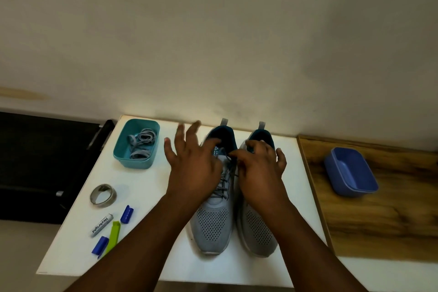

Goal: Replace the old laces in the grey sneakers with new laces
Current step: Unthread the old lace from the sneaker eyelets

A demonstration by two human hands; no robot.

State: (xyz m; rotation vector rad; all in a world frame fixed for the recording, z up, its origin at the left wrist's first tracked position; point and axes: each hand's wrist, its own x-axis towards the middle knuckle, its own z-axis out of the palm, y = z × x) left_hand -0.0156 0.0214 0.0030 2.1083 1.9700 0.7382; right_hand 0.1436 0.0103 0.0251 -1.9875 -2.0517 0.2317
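Both hands [227,168] over left sneaker [214,211] laces [225,180]; right pinching.

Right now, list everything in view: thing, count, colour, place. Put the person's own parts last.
sneakers: two, grey with teal lining, side by side mid-table, toes toward the viewer
old laces: dark grey, threaded in the left-side sneaker
teal tub: one, table's far left
new laces: grey bundle, inside the teal tub
tape roll: one, silver-grey, table's left
battery: one, silver, below the roll
blue clips: two, beside the battery
green clip: one, near the battery
blue tub: one, wooden surface at right
table: one, white
left hand: fingers spread, over the left-side sneaker
right hand: fingertips pinching the lace
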